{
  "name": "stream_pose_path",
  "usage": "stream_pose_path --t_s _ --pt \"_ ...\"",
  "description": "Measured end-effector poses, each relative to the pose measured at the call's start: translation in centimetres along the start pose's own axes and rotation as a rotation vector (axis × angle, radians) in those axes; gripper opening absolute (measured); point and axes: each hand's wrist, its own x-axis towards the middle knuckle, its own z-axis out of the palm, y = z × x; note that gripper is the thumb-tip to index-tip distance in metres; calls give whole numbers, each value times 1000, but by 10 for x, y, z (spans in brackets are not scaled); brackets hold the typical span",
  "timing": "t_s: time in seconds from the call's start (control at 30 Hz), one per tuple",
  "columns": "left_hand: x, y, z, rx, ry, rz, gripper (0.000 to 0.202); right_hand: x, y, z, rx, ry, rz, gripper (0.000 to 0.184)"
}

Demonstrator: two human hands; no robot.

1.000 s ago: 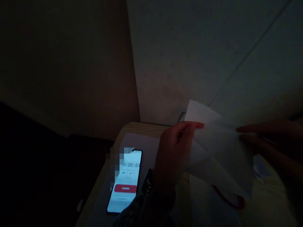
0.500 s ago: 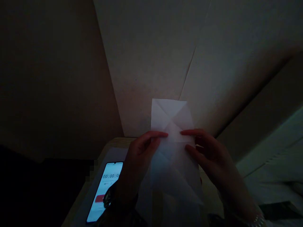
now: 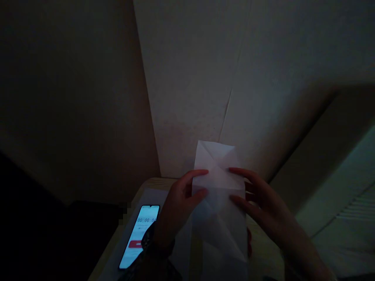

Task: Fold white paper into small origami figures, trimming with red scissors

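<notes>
The room is dark. A white sheet of paper (image 3: 218, 183) with diagonal creases is held up in front of me, over the far corner of a small table (image 3: 152, 183). My left hand (image 3: 180, 203) pinches its left edge between thumb and fingers. My right hand (image 3: 260, 203) grips the right edge, fingers laid across the sheet. The lower part of the paper hangs down between my wrists.
A lit phone (image 3: 140, 236) showing a timer and a red button lies on a pale sheet at the table's left side. Walls meet in a corner just behind the table. Something red (image 3: 249, 242) peeks out under the paper. Pale bedding lies at the right.
The view has swung from the right to centre on the paper. My right hand came in and took the sheet's right edge; the paper has sunk slightly and folded further.
</notes>
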Motion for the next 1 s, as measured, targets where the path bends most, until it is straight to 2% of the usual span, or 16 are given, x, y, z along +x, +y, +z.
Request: stream_pose_path --t_s 0.1,0.27,0.43,0.63,0.77,0.83,0.93,1.0 --pt "-1 2 -4 75 16 -13 43 1 3 -2 -5 37 -46 45" --pt "-4 9 -5 263 80 4 21 3 1 -3 -127 93 -163 28" --pt "-6 18 -3 381 125 52 11 5 -6 -3 -237 142 -224 12" --pt "-4 14 -4 415 161 128 15 3 -10 -4 -258 141 -274 16" --pt "-3 10 -5 505 235 229 15 2 -10 -4 -238 203 -285 22" --pt "-3 12 -4 554 223 273 18 2 -10 -3 -203 228 -258 22" --pt "-5 15 1 503 134 199 23 1 -9 -3 -145 214 -199 23" --pt "-6 17 4 401 104 109 17 -1 -10 -4 -137 217 -171 23"
